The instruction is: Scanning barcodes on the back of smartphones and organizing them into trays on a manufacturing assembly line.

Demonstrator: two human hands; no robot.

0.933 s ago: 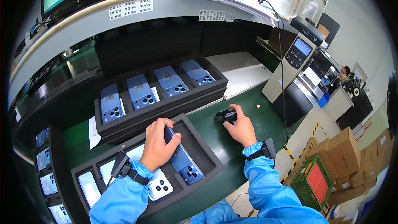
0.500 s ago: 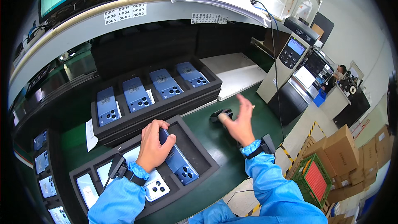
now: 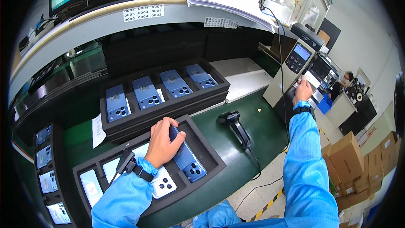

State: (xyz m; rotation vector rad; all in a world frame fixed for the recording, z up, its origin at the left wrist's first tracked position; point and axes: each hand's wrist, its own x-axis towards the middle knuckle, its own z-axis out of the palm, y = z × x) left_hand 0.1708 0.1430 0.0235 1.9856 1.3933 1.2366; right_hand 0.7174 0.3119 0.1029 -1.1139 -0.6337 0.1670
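My left hand (image 3: 163, 142) grips the upper end of a blue phone (image 3: 190, 160), thumb on one side and fingers on the other. The phone lies in a compartment of the near black foam tray (image 3: 213, 166), its camera end toward me. White phones (image 3: 163, 183) lie in that tray's other compartments, partly hidden by my left wrist and sleeve. Out to the right, my right hand (image 3: 302, 90) is closed on a white label sheet (image 3: 312, 80) at the front of a label printer (image 3: 282, 74). A black handheld scanner (image 3: 237, 128) rests on the green table.
Behind the near tray, stacked foam trays (image 3: 168, 105) hold several blue phones. Another foam tray (image 3: 57, 185) of phones stands at the left. The scanner's cable (image 3: 256, 164) runs off the table's edge. Cardboard boxes (image 3: 344, 156) are stacked on the floor at the right.
My right hand has moved from above the scanner, right and away, to the white label sheet at the printer. The scanner is now uncovered. My left hand keeps its hold on the blue phone.
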